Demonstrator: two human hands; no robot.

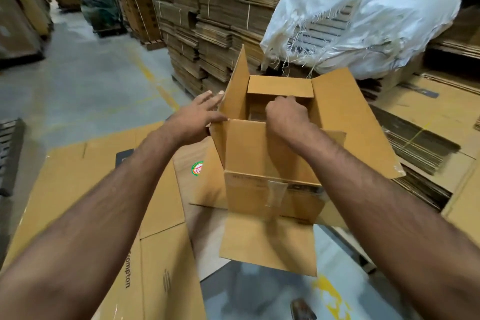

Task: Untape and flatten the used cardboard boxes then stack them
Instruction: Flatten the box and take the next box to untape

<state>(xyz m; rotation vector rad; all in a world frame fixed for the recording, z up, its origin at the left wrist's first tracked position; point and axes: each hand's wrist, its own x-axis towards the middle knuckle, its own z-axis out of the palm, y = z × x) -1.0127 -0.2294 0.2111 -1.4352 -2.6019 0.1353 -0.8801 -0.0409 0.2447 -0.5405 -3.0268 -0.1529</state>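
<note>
Open box (270, 163) w/ flaps up, clear tape on front. Left hand (197, 118) flat vs left flap, fingers straight. Right hand (285, 114) curled inside box; can't tell what it grips. Flat cartons (85, 189) underneath, white sack (363, 23) behind.

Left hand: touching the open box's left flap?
Touching. Head view shows the left hand laid against the outer face of the open box's left flap, thumb on the flap's near edge.

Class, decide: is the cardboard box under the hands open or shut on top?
Open: the cardboard box has its flaps spread outward, its inside showing.
</note>
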